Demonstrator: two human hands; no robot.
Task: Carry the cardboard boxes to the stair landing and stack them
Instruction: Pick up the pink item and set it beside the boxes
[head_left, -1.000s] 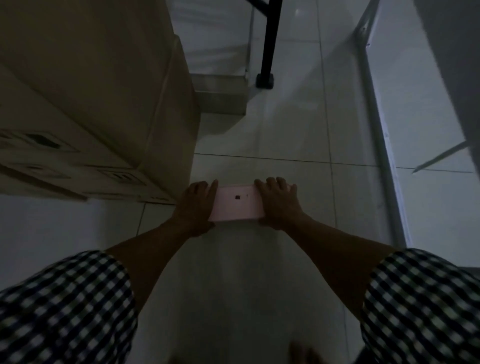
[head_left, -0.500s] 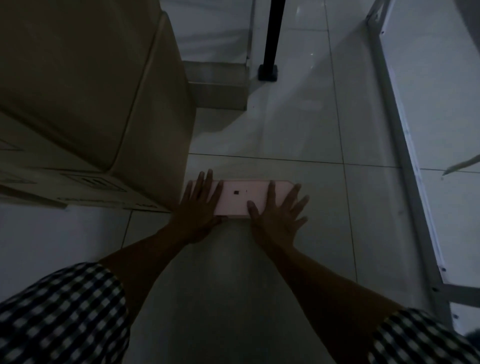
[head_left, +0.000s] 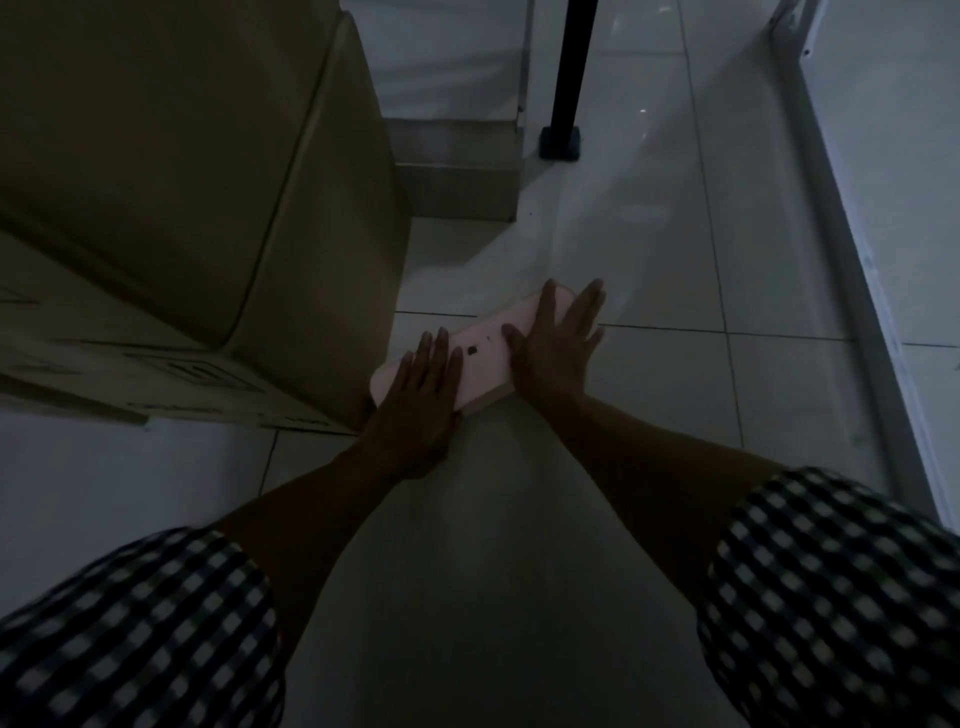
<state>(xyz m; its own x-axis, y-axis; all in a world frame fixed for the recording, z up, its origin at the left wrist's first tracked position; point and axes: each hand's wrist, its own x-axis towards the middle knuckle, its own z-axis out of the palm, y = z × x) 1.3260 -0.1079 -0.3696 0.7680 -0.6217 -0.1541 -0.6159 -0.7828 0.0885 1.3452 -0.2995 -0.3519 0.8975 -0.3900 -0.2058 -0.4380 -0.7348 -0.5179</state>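
Left, the big cardboard boxes (head_left: 182, 208) sit stacked beside the step (head_left: 457, 171), so that part looks done; left hand (head_left: 421, 395) and right hand (head_left: 558, 343) lie flat, fingers straight, on the pink end (head_left: 483, 358) of a long pale box (head_left: 493, 571) just beside the stack, seemingly not yet placed; dim glossy tiled floor (head_left: 675, 415), black post (head_left: 569, 78), white frame (head_left: 857, 260) far right.

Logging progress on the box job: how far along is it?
Done: cardboard boxes sit stacked on the left, by the step. In hand: the left hand and right hand press flat, fingers straight, on a pink flat item. Left: whether more boxes wait cannot be told.
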